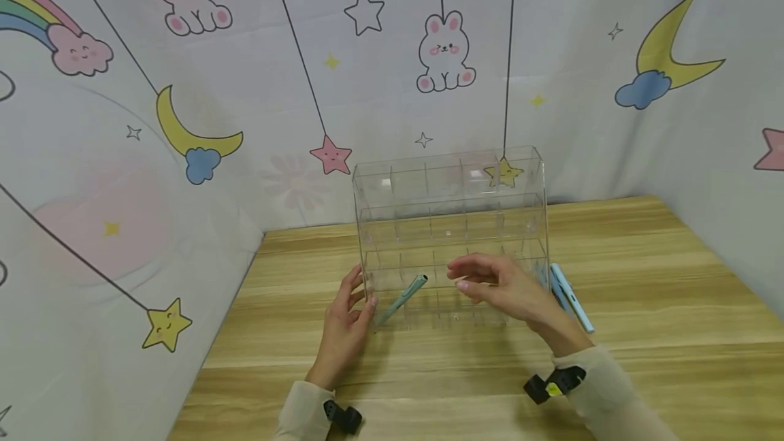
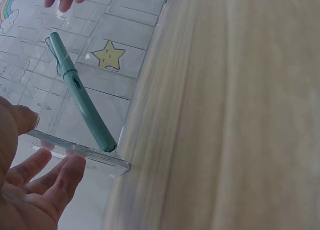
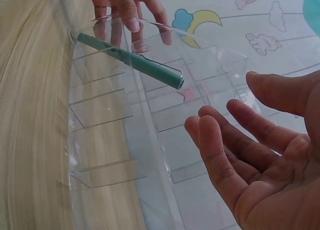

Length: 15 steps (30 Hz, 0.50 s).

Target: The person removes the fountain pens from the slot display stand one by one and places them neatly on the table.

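A clear acrylic organizer with rows of small compartments stands upright on the table. My left hand holds its left side panel, thumb on one face and fingers on the other, as the left wrist view shows. A capped green pen leans at a slant in the bottom compartment at that end, its clip end sticking out. My right hand hovers in front of the middle of the organizer, fingers loosely bent and apart. Nothing is in its grasp in the right wrist view, where the pen lies beyond the fingertips.
Light-blue pens lie on the wooden table just right of the organizer; part of them shows through the clear side, so their number is unclear. A white printed curtain hangs close behind and along both sides.
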Motion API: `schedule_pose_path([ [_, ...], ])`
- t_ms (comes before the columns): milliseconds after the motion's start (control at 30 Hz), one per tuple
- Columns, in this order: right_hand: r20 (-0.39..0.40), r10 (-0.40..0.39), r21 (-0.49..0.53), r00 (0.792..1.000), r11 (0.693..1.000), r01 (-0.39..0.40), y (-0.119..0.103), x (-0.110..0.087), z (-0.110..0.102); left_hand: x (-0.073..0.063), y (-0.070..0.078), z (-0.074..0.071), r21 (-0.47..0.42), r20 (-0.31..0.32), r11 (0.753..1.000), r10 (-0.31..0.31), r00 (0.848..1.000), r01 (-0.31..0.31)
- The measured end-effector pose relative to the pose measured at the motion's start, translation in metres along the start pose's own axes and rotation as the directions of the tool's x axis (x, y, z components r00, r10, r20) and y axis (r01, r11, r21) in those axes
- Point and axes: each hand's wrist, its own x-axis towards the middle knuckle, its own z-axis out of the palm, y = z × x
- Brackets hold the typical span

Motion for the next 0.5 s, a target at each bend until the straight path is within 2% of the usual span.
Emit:
schedule_pose_path([
  [500,0.031,-0.002,0.031,1.0,1.0,0.001,0.001,0.0024,0.0103,-0.0003,0.0032,-0.0005,0.014,0.002,1.0,-0.013,1.0,0.013],
])
